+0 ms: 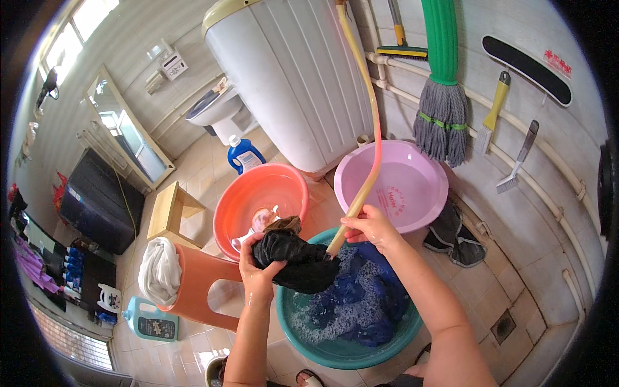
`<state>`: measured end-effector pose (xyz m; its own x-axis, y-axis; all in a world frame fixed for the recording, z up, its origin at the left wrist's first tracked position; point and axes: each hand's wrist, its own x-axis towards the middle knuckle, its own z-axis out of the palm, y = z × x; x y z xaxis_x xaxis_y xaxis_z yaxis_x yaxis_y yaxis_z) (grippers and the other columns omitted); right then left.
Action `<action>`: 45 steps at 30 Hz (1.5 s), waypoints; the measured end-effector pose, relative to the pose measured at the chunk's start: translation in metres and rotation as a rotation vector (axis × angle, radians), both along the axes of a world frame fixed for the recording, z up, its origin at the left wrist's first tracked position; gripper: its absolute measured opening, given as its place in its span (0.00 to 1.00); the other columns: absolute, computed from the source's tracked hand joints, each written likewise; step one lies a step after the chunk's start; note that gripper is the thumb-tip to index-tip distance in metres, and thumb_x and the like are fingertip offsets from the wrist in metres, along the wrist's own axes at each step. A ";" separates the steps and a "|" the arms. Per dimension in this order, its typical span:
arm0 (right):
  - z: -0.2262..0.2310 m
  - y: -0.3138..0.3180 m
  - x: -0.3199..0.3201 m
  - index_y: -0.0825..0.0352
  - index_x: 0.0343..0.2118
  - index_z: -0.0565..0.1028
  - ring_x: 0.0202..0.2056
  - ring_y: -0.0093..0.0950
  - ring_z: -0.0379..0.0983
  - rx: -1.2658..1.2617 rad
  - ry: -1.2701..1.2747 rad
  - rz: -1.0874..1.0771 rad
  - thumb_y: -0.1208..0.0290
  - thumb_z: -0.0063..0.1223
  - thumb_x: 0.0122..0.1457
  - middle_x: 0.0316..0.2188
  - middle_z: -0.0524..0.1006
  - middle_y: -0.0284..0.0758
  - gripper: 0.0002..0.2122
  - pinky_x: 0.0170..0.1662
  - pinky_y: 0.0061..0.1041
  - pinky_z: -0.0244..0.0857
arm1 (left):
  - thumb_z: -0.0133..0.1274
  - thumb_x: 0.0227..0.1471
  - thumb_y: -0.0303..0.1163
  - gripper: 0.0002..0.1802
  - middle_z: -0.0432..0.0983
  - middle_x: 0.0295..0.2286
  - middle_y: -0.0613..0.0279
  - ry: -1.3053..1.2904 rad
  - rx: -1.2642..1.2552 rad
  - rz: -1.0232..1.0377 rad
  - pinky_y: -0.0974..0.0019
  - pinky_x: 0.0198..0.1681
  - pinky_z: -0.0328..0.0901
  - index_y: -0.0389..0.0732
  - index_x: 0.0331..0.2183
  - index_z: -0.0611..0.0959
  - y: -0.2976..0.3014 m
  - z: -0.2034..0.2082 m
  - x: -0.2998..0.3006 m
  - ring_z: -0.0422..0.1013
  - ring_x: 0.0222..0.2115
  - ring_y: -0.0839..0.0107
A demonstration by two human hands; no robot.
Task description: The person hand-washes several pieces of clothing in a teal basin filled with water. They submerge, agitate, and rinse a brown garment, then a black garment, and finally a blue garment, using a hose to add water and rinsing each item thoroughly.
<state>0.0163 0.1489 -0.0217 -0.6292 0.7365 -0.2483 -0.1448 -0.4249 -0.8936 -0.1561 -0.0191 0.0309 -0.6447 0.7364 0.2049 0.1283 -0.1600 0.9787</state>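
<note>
My left hand [261, 267] is closed on a wet, bunched black cloth [300, 261], thumb on its front. My right hand [371, 229] pinches a pale yellow hose [369, 180] near its lower end. That end touches the black cloth, and whether water runs from it I cannot tell. Below both hands stands a teal basin [351, 362] with sudsy water and dark blue clothing [374, 297] soaking in it. Behind the left hand an orange basin [225, 209] holds pink and white items [261, 222], partly hidden by the black cloth.
A pink basin [422, 177] stands behind my right hand, beside a white washing machine [290, 77]. An orange stool [200, 284] carries a white cloth [160, 271]; detergent bottles [245, 155] and a wooden stool [171, 213] are on the left. A mop [442, 116] and brushes hang right.
</note>
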 end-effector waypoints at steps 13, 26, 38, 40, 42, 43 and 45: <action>-0.006 0.010 -0.001 0.72 0.33 0.67 0.22 0.23 0.72 0.126 -0.032 -0.114 0.71 0.57 0.50 0.26 0.72 0.36 0.13 0.23 0.21 0.71 | 0.44 0.16 0.17 0.34 0.70 0.31 0.59 -0.254 0.185 -0.152 0.72 0.40 0.64 0.38 0.38 0.68 -0.005 0.014 0.000 0.69 0.33 0.68; 0.054 -0.013 -0.001 0.67 0.35 0.69 0.24 0.17 0.71 -0.079 0.237 -0.070 0.67 0.57 0.51 0.28 0.71 0.30 0.13 0.29 0.17 0.70 | 0.45 0.15 0.15 0.32 0.65 0.34 0.64 -0.215 0.034 -0.308 0.74 0.43 0.60 0.37 0.35 0.71 -0.006 -0.009 0.008 0.65 0.36 0.72; 0.055 -0.018 0.001 0.67 0.33 0.69 0.23 0.18 0.71 -0.051 0.273 -0.071 0.67 0.57 0.51 0.26 0.71 0.30 0.12 0.28 0.18 0.72 | 0.48 0.13 0.15 0.31 0.67 0.36 0.61 -0.162 -0.033 -0.337 0.69 0.44 0.60 0.39 0.33 0.71 -0.006 -0.009 0.025 0.66 0.38 0.69; 0.049 -0.013 0.001 0.68 0.33 0.69 0.23 0.18 0.71 -0.046 0.249 -0.107 0.67 0.57 0.51 0.26 0.71 0.30 0.12 0.28 0.19 0.72 | 0.49 0.15 0.14 0.30 0.67 0.39 0.59 -0.131 -0.017 -0.365 0.69 0.47 0.57 0.37 0.32 0.73 -0.008 -0.006 0.025 0.65 0.40 0.69; 0.039 -0.005 0.002 0.68 0.33 0.69 0.22 0.18 0.71 -0.028 0.227 -0.140 0.68 0.57 0.51 0.25 0.71 0.30 0.12 0.27 0.19 0.72 | 0.49 0.15 0.14 0.30 0.67 0.39 0.58 -0.127 -0.016 -0.395 0.70 0.47 0.57 0.37 0.32 0.73 -0.009 -0.004 0.024 0.65 0.40 0.69; 0.037 -0.003 0.003 0.68 0.33 0.69 0.22 0.18 0.71 -0.018 0.214 -0.157 0.68 0.57 0.51 0.25 0.71 0.30 0.12 0.27 0.19 0.72 | 0.50 0.14 0.14 0.29 0.67 0.39 0.58 -0.125 -0.015 -0.409 0.70 0.47 0.57 0.37 0.32 0.73 -0.009 -0.003 0.023 0.65 0.40 0.69; 0.035 0.002 0.007 0.68 0.32 0.69 0.22 0.18 0.71 0.001 0.187 -0.190 0.68 0.57 0.50 0.25 0.72 0.30 0.12 0.27 0.19 0.71 | 0.49 0.14 0.14 0.30 0.67 0.39 0.58 -0.097 -0.005 -0.417 0.71 0.47 0.56 0.37 0.32 0.73 -0.010 -0.006 0.016 0.64 0.40 0.69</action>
